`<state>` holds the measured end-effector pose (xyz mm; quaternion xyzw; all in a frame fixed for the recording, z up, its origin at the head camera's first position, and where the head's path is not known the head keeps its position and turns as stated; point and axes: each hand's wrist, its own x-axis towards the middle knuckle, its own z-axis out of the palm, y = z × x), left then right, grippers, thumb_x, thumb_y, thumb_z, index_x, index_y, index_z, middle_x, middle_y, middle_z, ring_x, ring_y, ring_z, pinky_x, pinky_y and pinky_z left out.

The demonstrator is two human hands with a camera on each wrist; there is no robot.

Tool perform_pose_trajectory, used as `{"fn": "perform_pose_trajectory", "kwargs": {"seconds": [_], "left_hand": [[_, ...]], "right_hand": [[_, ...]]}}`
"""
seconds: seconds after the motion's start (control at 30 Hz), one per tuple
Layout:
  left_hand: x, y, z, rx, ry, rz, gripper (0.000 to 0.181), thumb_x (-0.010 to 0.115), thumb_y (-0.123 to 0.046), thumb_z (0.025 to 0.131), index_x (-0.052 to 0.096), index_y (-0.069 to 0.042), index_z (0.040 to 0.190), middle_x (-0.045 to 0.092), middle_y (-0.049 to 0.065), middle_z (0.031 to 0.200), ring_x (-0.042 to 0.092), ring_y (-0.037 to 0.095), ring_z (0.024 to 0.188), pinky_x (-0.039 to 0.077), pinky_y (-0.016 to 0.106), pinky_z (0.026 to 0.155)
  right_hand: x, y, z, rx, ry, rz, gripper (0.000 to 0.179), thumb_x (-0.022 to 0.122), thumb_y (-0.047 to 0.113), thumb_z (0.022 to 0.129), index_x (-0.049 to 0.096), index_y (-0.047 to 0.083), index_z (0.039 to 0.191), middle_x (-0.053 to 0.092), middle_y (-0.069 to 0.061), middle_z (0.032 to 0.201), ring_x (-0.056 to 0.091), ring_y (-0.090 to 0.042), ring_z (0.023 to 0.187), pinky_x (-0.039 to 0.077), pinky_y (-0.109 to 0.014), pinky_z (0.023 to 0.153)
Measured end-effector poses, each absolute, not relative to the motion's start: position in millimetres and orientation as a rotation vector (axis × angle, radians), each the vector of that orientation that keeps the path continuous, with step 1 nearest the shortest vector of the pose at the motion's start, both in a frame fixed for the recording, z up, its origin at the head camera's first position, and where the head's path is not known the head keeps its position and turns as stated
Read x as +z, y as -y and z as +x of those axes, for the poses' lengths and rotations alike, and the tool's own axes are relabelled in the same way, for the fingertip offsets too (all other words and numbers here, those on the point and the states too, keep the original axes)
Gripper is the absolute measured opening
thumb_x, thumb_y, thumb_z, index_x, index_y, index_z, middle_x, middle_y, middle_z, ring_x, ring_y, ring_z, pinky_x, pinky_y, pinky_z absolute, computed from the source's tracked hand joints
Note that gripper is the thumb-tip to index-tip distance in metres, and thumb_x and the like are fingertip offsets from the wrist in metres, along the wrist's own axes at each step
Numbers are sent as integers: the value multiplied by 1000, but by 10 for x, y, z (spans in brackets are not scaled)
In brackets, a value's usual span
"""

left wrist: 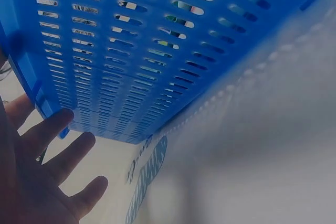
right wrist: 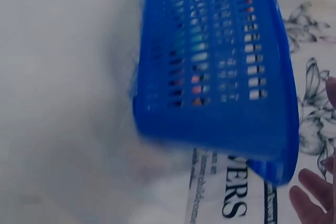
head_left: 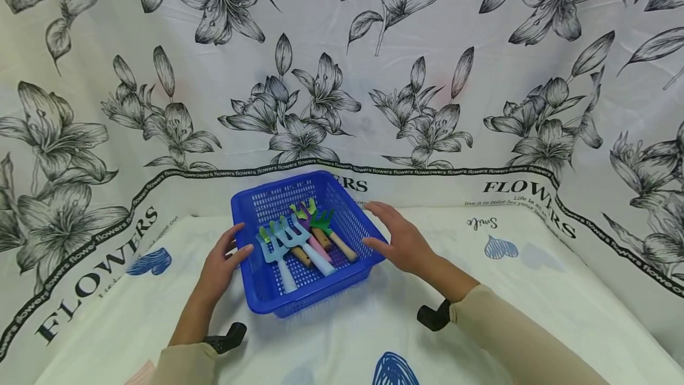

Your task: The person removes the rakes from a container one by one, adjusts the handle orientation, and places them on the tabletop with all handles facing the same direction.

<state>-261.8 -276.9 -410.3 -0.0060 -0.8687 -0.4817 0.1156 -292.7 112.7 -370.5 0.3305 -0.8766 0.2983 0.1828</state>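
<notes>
A blue plastic basket [head_left: 331, 281] with slotted walls sits between my two hands on the white cloth, turned at an angle. Several small garden hand forks lie inside it: light blue ones [head_left: 315, 257], a green one with a wooden handle [head_left: 342, 245], and yellow-green and purple heads behind. My left hand [head_left: 219, 266] is at the basket's left rim, thumb tip over the edge, other fingers spread outside the wall. On the right, my right hand [head_left: 406, 242] has its fingers spread beside the rim, and the right wrist view shows its fingertips [right wrist: 304, 205] apart from the basket.
White cloth with printed blue hearts [head_left: 501, 247] covers the table. Behind it hangs a floral curtain [head_left: 299, 106] with a black lettered band. Each wrist carries a black camera mount [head_left: 435, 315].
</notes>
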Motion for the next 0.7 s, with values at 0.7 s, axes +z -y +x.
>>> {"fn": "perform_pose_trajectory", "kwargs": {"seconds": [0.7], "left_hand": [[-4212, 2777, -2671, -1423, 2490, 28, 68, 51, -49, 96, 28, -23, 155, 25, 16, 157, 25, 41, 141, 22, 63, 109]], "right_hand": [[-3532, -392, -2964, 1403, 2580, 951, 80, 72, 29, 90, 24, 25, 154, 22, -5, 157, 52, -29, 123, 50, -47, 92]]}}
